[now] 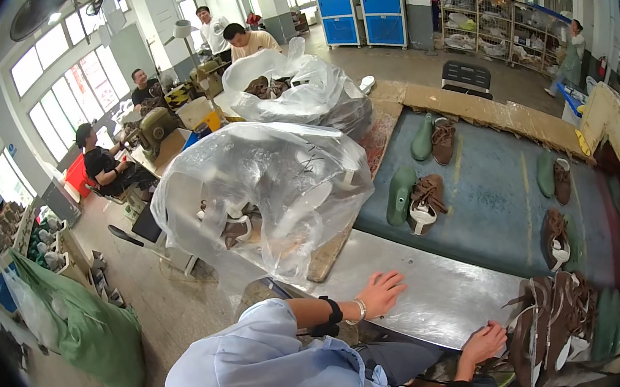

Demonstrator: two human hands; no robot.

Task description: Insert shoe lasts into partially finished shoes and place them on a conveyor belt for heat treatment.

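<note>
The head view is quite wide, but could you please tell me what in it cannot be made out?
Head view:
Left hand, right hand: palms hidden by their backs.
Near plastic bag: full contents veiled by cloudy folds.
Far shelf goods: too small to identify.

From here I see a flat blue-green belt (485, 198) carrying brown lace-up shoes (428, 194) and green foot-shaped lasts (401, 196), left and right, beyond a shiny steel plate (436, 296).

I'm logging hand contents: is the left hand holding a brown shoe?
No, the bare left hand is empty, spread over the shiny metal plate.
</note>
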